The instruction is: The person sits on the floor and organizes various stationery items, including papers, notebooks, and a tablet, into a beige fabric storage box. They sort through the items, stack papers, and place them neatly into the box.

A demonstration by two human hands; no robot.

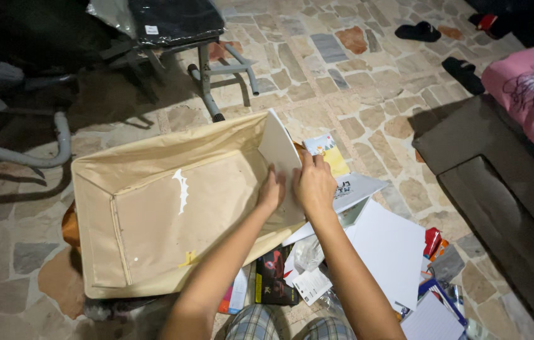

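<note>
Close to the person, beside the near corner of the big tan box, lies a mess of papers, a small black packet and a notebook.

Both hands are at the right end of the box. The left hand presses flat on a white board from the inside of the box, fingers spread, not gripping. The right hand wraps over the board's outer edge and holds it. The board stands up at the box's right end, leaning a little.

The board looks thin, stiff and light, so it should lift easily but could bend or crease if squeezed hard. Holding it by both side edges looks best. The box sides look like soft cloth and may flop.

Past the box's right end sits a yellow card. Beyond the far side of the box are chair legs, and farther off, black sandals on the stone floor.
</note>
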